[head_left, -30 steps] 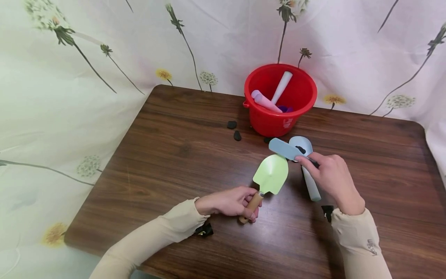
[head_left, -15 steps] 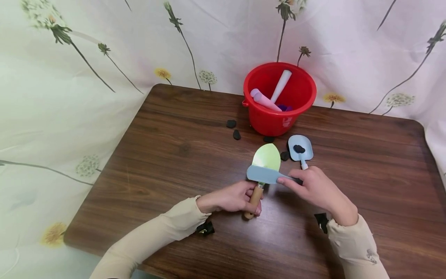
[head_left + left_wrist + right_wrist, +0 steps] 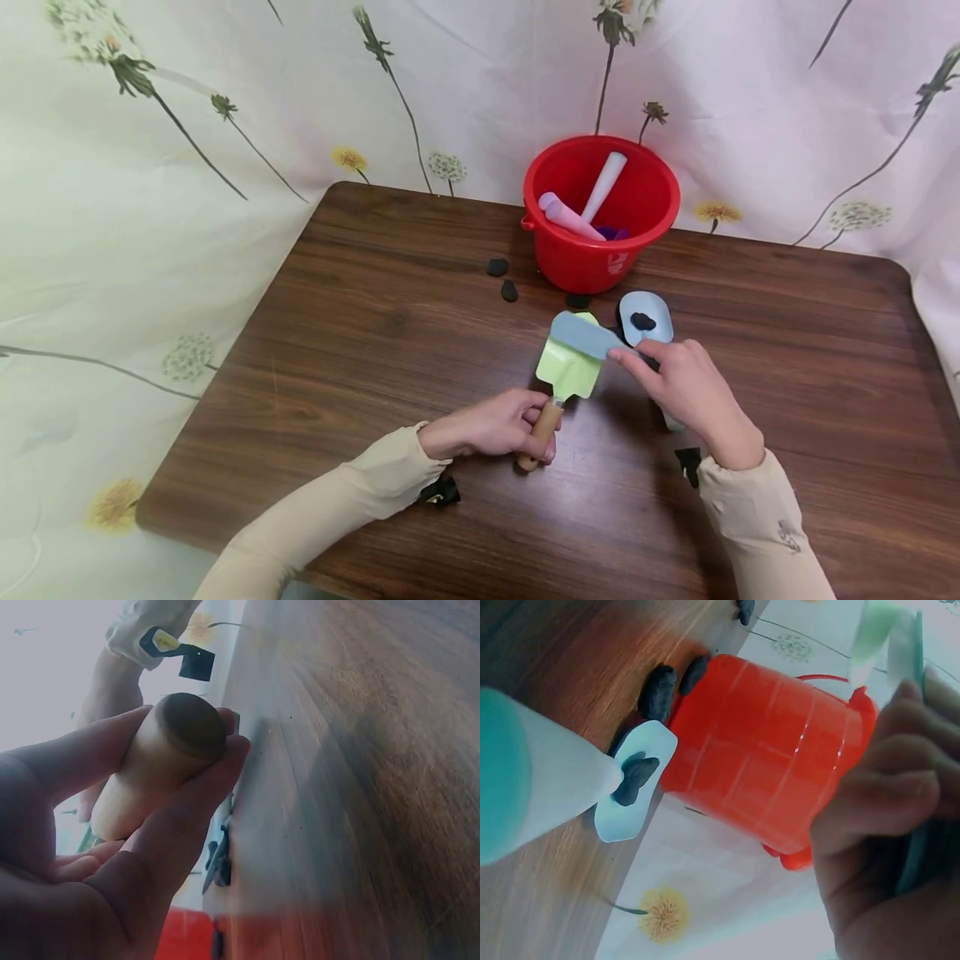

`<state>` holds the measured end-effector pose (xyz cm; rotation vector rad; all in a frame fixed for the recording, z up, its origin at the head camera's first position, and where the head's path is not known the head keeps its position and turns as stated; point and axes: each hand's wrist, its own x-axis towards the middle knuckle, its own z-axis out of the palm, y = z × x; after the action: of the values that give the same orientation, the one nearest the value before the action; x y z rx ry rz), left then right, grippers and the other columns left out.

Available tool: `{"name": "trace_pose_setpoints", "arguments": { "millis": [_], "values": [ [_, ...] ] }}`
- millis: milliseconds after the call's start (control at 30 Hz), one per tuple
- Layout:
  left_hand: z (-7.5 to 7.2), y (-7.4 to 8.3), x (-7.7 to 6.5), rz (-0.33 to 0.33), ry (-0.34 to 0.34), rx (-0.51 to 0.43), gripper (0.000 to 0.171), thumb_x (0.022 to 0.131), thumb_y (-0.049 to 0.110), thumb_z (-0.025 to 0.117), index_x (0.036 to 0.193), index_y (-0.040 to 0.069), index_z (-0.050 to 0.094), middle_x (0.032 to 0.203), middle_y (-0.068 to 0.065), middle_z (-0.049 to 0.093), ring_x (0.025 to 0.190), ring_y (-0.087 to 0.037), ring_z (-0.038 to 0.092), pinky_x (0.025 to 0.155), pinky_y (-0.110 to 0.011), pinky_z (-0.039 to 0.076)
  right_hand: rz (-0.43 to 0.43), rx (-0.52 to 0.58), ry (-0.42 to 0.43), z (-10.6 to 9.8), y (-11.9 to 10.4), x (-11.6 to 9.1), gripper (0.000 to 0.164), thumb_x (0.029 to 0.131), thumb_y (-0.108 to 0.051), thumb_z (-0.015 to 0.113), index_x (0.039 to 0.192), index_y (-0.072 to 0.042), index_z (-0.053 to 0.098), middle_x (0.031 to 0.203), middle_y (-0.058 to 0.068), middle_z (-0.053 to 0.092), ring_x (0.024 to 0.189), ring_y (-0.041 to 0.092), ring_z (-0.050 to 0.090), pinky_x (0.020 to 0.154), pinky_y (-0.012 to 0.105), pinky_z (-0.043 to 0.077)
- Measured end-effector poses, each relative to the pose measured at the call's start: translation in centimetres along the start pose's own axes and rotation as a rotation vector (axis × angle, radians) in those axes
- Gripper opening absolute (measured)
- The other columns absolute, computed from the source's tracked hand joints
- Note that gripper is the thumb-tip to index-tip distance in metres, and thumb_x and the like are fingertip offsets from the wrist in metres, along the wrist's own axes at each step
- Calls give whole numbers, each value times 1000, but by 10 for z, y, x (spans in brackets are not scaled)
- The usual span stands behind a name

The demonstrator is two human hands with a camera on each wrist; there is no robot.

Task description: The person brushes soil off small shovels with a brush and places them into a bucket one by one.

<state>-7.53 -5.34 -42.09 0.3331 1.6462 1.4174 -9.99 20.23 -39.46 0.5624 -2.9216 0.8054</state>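
In the head view my left hand (image 3: 498, 423) grips the wooden handle (image 3: 146, 772) of a garden trowel with a lime-green blade (image 3: 567, 375). The trowel is held up off the table, its blade pointing towards the bucket. My right hand (image 3: 693, 392) pinches a flat, round-ended blue-grey tool (image 3: 583, 335), which lies across the trowel blade and hides part of its tip. Beyond the right hand, a light-blue toy shovel (image 3: 647, 307) rests on the table with a black stone (image 3: 642, 322) in its scoop. Its handle is partly hidden by the hand.
At the back stands a red bucket (image 3: 577, 265) holding a white handle (image 3: 604, 185), pink handles (image 3: 572, 220) and something purple. Several black stones (image 3: 509, 290) lie before it on the brown wooden table (image 3: 360, 333). A flower-printed cloth (image 3: 480, 83) hangs behind.
The blue-grey tool moved from beside the trowel's tip down to the blade's base, then back up near the tip. The trowel's blade tilted; my left hand kept its hold.
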Motion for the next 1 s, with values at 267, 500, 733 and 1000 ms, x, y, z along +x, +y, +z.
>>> {"name": "trace_pose_setpoints", "arguments": {
  "millis": [267,500,733,1000],
  "values": [
    [0,0,-4,5,-21,6,34,81,-10,64,111,-15,50,81,-9,67,69,-10,64,66,-24,56,26,-53,185,-6,6,0,40,88,-29,70,57,-15,49,47,-7,26,47,11,27,44,24,24],
    [-3,-5,-2,17,-14,-39,36,81,-12,64,113,-17,48,83,-6,66,72,-12,66,68,-25,56,55,17,116,-6,6,-9,35,90,-28,68,62,-14,53,49,-8,29,46,8,29,44,22,26],
    [-6,-5,0,32,-35,-94,29,83,-11,63,108,-10,49,84,-7,66,75,-13,68,73,-28,58,-38,183,-120,2,-2,-13,18,89,-28,70,74,-21,64,50,-13,37,47,5,36,44,21,33],
    [-5,-2,-1,30,-61,-77,28,82,-11,65,106,-10,50,86,-7,65,76,-12,68,74,-27,57,-83,162,-150,7,-6,-9,18,88,-36,70,78,-21,67,52,-14,37,47,3,36,47,20,34]
  ]
}}
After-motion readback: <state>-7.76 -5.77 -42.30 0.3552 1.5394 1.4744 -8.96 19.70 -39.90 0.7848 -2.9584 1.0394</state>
